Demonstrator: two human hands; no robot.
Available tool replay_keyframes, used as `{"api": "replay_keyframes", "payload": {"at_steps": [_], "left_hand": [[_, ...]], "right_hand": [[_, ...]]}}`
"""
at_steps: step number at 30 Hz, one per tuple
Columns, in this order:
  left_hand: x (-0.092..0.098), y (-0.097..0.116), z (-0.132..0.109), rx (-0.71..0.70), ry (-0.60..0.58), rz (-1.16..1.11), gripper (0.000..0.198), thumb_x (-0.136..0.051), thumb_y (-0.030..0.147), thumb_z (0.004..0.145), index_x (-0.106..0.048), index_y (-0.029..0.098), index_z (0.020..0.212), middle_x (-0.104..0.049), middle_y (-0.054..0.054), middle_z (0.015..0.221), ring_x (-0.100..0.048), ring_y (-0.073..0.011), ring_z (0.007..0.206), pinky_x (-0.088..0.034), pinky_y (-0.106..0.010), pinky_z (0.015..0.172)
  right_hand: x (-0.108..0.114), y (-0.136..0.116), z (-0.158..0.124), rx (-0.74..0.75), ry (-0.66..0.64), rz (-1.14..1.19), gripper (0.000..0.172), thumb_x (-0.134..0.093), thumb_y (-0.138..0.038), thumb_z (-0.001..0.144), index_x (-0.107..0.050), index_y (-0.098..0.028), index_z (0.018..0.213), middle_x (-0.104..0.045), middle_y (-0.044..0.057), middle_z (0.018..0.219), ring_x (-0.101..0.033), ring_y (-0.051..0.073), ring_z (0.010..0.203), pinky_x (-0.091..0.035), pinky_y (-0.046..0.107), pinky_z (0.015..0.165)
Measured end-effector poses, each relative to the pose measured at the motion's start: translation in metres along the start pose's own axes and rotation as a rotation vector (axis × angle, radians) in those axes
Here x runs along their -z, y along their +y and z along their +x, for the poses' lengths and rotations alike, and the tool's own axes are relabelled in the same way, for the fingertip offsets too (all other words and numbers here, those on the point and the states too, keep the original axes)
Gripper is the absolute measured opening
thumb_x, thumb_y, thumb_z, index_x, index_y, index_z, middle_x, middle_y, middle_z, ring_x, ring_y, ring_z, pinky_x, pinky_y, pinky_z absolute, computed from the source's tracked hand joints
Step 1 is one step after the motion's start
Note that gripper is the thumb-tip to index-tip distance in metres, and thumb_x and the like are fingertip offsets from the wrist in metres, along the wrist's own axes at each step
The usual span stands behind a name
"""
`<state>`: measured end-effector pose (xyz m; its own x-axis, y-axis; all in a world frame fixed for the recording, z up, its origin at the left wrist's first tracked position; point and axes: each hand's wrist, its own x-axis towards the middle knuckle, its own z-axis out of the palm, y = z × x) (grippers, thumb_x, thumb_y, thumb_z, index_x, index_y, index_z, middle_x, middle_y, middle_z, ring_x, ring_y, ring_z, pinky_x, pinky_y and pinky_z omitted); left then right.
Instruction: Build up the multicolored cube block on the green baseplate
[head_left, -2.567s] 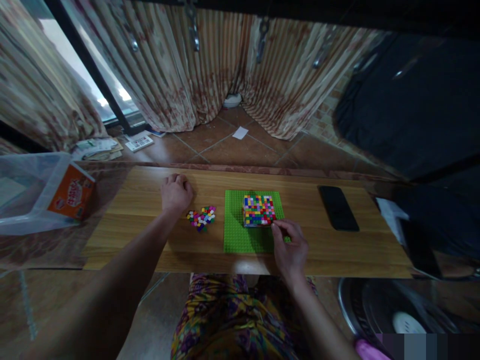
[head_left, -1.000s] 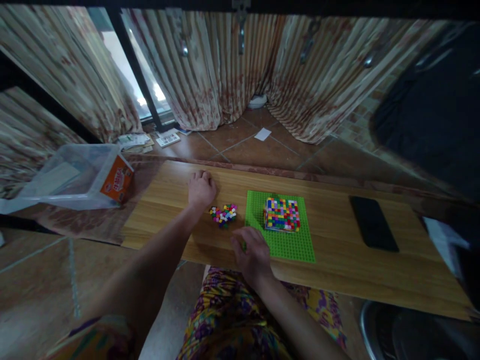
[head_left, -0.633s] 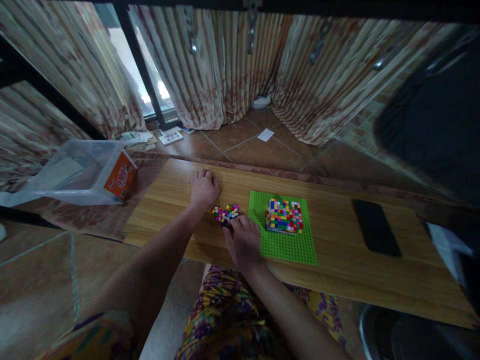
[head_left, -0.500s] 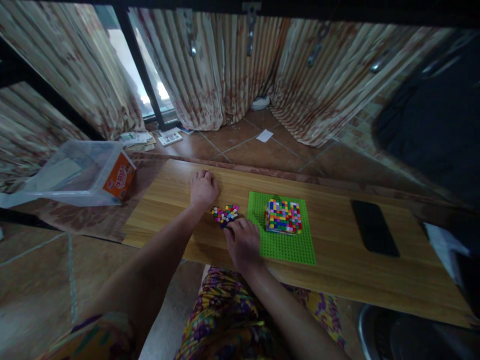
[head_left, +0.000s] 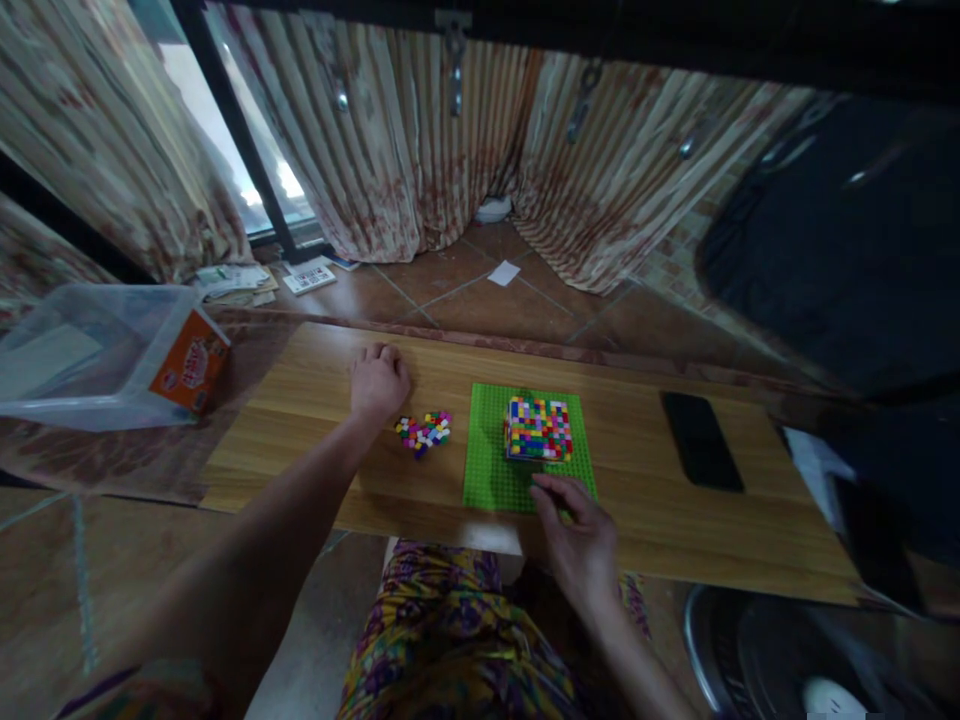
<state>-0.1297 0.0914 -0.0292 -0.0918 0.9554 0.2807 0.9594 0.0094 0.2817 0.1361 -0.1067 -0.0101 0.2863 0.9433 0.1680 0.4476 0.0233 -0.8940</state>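
A block of many-coloured toy bricks (head_left: 538, 428) stands on a green studded baseplate (head_left: 491, 488). At the plate's front right, my right hand (head_left: 581, 535) hovers with thumb and index finger pinched together; anything between the tips is too small to make out. My left hand (head_left: 380, 385) rests on the wooden board, its fingers curled under and its palm hidden. Just right of and nearer than that hand lies a loose pile of small coloured bricks (head_left: 425, 431), which neither hand touches.
Right of the baseplate a black phone (head_left: 701, 440) lies on the wooden board (head_left: 630, 450). A clear plastic box (head_left: 112, 345) with an orange label stands on the left. Papers (head_left: 236, 282) are on the floor by the curtains. A round dark stool (head_left: 757, 650) is at the lower right.
My right hand has left the loose brick pile and moved right, to the front of the baseplate. My left hand stays on the board. The view has shifted to the right.
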Motion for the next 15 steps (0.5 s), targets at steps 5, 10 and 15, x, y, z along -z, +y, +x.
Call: {"api": "replay_keyframes", "payload": {"at_steps": [5, 10, 15], "left_hand": [[0.002, 0.001, 0.001, 0.01, -0.016, 0.005, 0.029, -0.041, 0.025, 0.09, -0.066, 0.016, 0.1, -0.063, -0.016, 0.116, -0.053, -0.0332, 0.113, -0.041, -0.048, 0.098], [0.003, 0.001, 0.001, 0.006, -0.022, 0.004, 0.03, -0.04, 0.026, 0.09, -0.066, 0.016, 0.101, -0.063, -0.016, 0.116, -0.052, -0.0335, 0.114, -0.04, -0.048, 0.099], [0.001, 0.0, 0.001, -0.004, -0.015, -0.001, 0.031, -0.039, 0.026, 0.09, -0.065, 0.016, 0.102, -0.062, -0.017, 0.116, -0.052, -0.0333, 0.114, -0.039, -0.049, 0.099]], "right_hand": [[0.022, 0.013, 0.021, 0.053, 0.155, -0.094, 0.02, -0.062, -0.034, 0.087, -0.075, -0.02, 0.094, -0.072, 0.006, 0.09, -0.066, 0.018, 0.08, -0.053, 0.031, 0.072], [0.02, 0.012, 0.035, 0.119, 0.193, -0.136, 0.019, -0.063, -0.031, 0.087, -0.075, -0.018, 0.092, -0.071, 0.005, 0.085, -0.062, 0.015, 0.071, -0.051, 0.028, 0.066], [0.014, 0.01, 0.038, 0.134, 0.175, -0.121, 0.019, -0.062, -0.031, 0.088, -0.076, -0.019, 0.092, -0.07, 0.005, 0.085, -0.062, 0.015, 0.072, -0.05, 0.028, 0.066]]}}
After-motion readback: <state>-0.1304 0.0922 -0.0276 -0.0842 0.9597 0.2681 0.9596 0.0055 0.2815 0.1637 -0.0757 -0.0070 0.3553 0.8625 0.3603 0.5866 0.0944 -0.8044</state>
